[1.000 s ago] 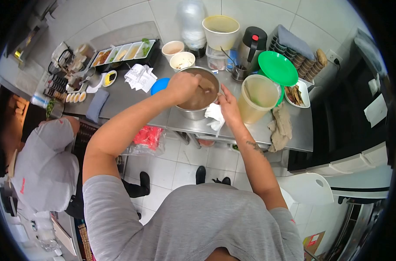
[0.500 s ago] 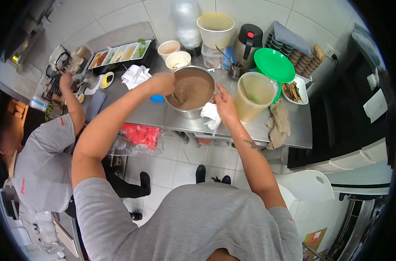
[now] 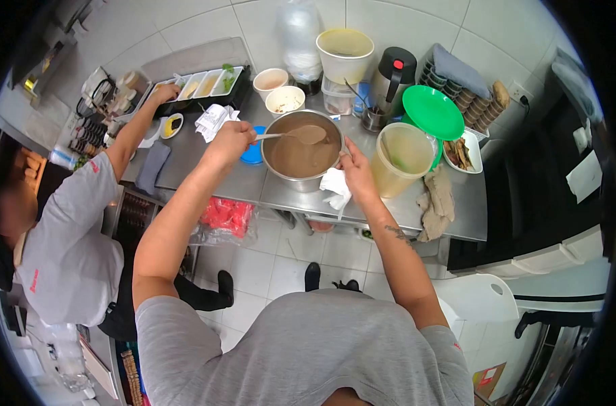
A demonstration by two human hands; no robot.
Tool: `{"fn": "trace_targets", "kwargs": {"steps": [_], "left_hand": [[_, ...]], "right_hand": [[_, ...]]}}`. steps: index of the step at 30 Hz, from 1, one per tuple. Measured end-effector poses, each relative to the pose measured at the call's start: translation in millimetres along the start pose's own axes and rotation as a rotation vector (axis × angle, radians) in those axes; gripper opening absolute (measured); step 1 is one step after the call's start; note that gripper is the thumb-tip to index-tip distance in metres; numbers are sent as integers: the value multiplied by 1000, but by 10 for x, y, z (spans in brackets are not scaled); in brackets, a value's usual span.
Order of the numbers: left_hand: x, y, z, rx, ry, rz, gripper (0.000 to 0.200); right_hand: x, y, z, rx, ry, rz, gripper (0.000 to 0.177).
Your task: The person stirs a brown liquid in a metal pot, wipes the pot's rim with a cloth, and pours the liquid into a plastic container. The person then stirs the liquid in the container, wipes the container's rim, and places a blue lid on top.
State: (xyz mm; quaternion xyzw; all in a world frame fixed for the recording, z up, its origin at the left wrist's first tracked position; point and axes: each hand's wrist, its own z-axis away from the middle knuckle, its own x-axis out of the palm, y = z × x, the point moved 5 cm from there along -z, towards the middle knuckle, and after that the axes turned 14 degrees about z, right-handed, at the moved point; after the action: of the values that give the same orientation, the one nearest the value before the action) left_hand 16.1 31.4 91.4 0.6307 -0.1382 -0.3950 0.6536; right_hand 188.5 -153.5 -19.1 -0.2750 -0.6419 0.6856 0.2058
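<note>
My left hand (image 3: 231, 141) is closed round the handle of a large spoon (image 3: 311, 135). The spoon's bowl, coated in brown, is held level over the metal pot (image 3: 293, 183), which contains a thick brown liquid (image 3: 298, 157). At the pot's right rim, my right hand (image 3: 355, 169) grips the edge with its fingers. A crumpled white paper towel or cloth (image 3: 335, 188) hangs beneath that hand, against the pot's side. Just right of it stands a cloudy plastic pitcher (image 3: 392, 172) with a utensil inside. A blue lid (image 3: 252, 154) lies left of the pot.
A co-worker (image 3: 71, 230) stands at left, reaching into a tray of food compartments (image 3: 210, 84). Behind the pot are two tubs, a white bucket (image 3: 345, 57) and a thermos (image 3: 392, 74). A green lid (image 3: 431, 111) and brown rag (image 3: 438, 199) are at right.
My left hand has lifted the spoon out of the brown liquid and moved slightly left and down. My right hand stays at the rim. The co-worker's hand has moved right to the food tray.
</note>
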Motion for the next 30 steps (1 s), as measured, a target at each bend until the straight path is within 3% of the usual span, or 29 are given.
{"fn": "trace_targets", "kwargs": {"steps": [6, 9, 12, 16, 22, 25, 28, 30], "left_hand": [[13, 64, 96, 482, 51, -458, 14], [266, 165, 374, 627, 52, -586, 10], [486, 128, 499, 584, -68, -740, 7], [589, 86, 524, 695, -89, -924, 8], [492, -72, 160, 744, 113, -936, 9], [522, -216, -108, 481, 99, -852, 13], [430, -315, -229, 357, 157, -629, 12], [331, -348, -177, 351, 313, -522, 17]], "right_hand": [[-10, 17, -12, 6, -9, 32, 50], [-5, 28, -17, -6, -3, 12, 50], [-7, 10, -12, -8, -6, 14, 50], [-8, 0, -10, -2, -11, 16, 50], [8, 10, -8, 4, -2, -28, 49], [6, -4, -4, -2, 5, -22, 49], [4, 16, -13, -12, 13, -19, 50], [42, 4, 37, 6, 11, -61, 52]]}}
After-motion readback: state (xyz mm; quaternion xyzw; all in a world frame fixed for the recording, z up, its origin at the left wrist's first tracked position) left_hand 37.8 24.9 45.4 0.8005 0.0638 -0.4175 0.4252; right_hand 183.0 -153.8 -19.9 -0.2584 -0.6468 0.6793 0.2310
